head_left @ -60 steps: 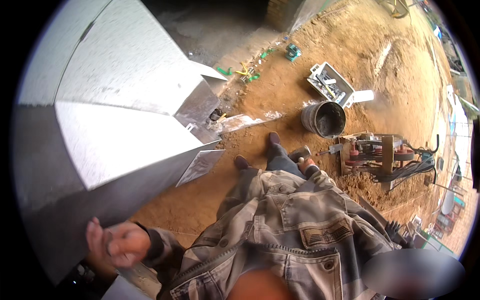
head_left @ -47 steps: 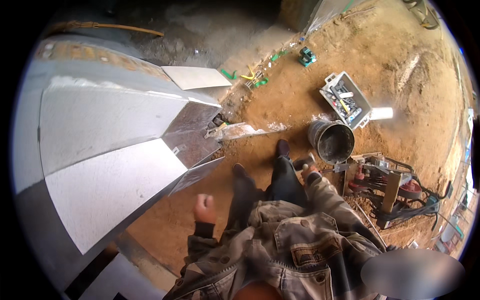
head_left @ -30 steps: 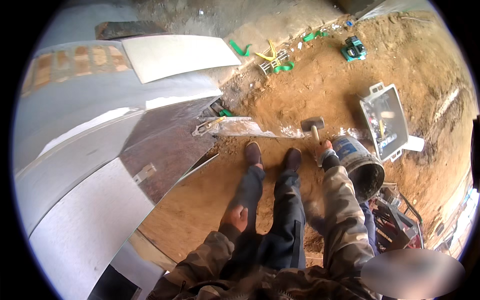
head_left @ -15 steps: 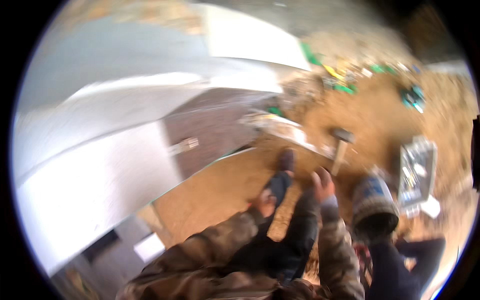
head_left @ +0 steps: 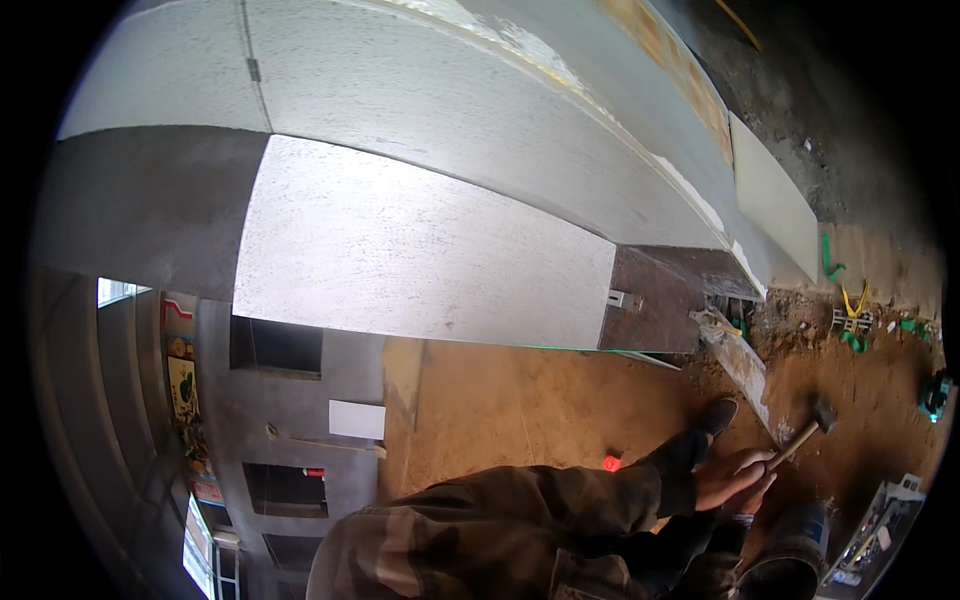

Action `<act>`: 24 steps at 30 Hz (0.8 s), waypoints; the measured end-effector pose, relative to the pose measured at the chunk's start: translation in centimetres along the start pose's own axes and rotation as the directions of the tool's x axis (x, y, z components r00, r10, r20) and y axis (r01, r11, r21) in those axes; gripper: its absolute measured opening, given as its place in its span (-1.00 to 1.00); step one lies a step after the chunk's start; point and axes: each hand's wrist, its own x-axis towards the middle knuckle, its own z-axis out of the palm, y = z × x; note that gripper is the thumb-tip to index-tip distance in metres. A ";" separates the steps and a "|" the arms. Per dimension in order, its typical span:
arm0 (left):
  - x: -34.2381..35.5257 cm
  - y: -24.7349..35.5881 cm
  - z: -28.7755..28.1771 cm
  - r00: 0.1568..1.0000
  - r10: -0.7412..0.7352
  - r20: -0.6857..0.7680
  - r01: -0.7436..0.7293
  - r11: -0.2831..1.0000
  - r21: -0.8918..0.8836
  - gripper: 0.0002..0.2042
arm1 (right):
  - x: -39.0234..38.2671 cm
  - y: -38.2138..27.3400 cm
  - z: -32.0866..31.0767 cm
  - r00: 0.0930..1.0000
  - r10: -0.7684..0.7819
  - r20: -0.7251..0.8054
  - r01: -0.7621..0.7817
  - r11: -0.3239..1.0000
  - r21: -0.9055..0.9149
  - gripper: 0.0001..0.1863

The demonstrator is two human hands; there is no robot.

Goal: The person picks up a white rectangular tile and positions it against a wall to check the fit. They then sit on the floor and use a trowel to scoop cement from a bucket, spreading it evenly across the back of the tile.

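Note:
My left hand and my right hand meet low in front of me, the left one lapping over the right. Their fingers are bent and pressed together; whatever may be between them is hidden. Just past the fingertips is a hammer with a wooden handle and a dark head. The handle's near end disappears at my hands, and it seems to lie on the sandy ground. My shoe stands left of the hammer.
A bucket and a grey tray of tools stand at lower right. A whitish plank lies beyond my shoe. Left runs a large white panel against grey slabs. A small red object rests on brown ground.
My view has swung left, so everything has shifted right and down. My hands were apart, the right near the hammer's handle; they are now together.

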 end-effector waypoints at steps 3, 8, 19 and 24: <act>-0.7 -2.1 -1.2 0.941 0.334 -0.054 -0.219 0.721 0.657 -0.56 | -1.4 -1.1 5.6 0.927 -0.201 0.316 -0.046 0.776 0.629 -0.46; -4.5 -12.0 -8.0 0.932 -0.184 -0.311 0.335 0.764 0.551 -0.53 | -6.3 -5.3 12.6 0.992 -0.122 0.013 0.115 0.958 0.262 -0.43; -15.6 -13.3 -7.6 0.999 0.031 0.021 -0.033 0.476 0.879 -0.43 | -11.5 8.2 -3.6 0.967 0.082 -0.241 -0.252 0.166 -0.953 -0.39; -7.5 -7.7 -4.0 0.934 -0.083 0.348 -0.068 0.914 0.399 -0.63 | -11.7 13.3 -8.4 0.962 0.039 -0.270 -0.273 0.157 -0.949 -0.29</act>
